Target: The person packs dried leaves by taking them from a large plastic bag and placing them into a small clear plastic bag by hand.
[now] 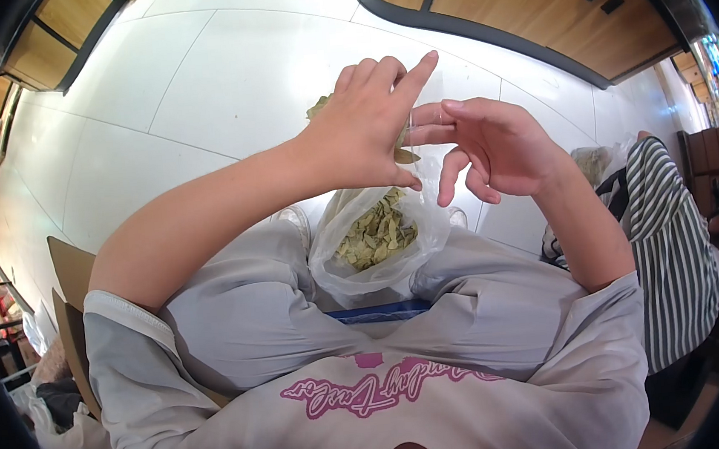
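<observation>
My left hand (pixel 363 121) is in front of a small clear plastic bag (pixel 426 90), its index finger and thumb spread wide and its other fingers bent over. Dried leaves (pixel 316 107) show behind this hand on both sides, apparently inside the bag; the hand hides most of it. My right hand (pixel 502 148) faces it with the palm turned inward and fingers apart, two fingertips at the bag's clear film. Below both hands, a larger translucent plastic bag (pixel 325 270) stands open between my legs, with dried greenish leaves (pixel 377 233) in it.
A wooden counter (pixel 520 9) with a dark base curves along the upper right. Striped cloth (pixel 679 256) lies at my right, near another plastic bag (pixel 598 161). At my left are a cardboard box (pixel 73 326) and a white bag (pixel 75 446). White tiles (pixel 218 74) cover the floor.
</observation>
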The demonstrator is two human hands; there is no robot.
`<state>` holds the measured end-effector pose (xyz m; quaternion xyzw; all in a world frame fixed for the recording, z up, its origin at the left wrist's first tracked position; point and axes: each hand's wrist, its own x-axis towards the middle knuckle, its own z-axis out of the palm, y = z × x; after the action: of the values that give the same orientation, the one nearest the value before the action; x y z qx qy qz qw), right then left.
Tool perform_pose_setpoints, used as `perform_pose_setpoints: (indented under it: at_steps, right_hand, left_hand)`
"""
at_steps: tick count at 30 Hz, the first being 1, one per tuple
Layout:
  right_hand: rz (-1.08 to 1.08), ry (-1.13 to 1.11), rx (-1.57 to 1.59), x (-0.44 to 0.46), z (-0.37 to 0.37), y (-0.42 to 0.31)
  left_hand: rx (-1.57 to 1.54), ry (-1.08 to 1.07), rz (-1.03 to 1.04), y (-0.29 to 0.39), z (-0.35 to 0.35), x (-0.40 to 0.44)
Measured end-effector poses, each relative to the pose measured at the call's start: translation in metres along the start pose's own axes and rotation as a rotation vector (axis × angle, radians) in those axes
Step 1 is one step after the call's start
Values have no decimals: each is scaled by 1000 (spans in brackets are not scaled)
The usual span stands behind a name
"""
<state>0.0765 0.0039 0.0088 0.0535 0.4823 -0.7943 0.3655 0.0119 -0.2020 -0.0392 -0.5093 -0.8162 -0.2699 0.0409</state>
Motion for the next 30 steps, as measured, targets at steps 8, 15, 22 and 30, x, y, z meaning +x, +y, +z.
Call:
perform_pose_setpoints:
  at_steps: [8,15,22,30]
  right_hand:
    - [-139,213,-48,-5,0,-4]
    - [-37,70,6,-3,4,-1]
    - [-154,230,-246,-10,5,-6]
    - [-121,227,-279,-8,11,-2]
  left_hand:
    - [3,7,-17,-2,2,0]
    - [14,8,3,1,3,2]
    - [10,1,-61,2,-1,-1]
    - [17,21,-95,9,-1,1]
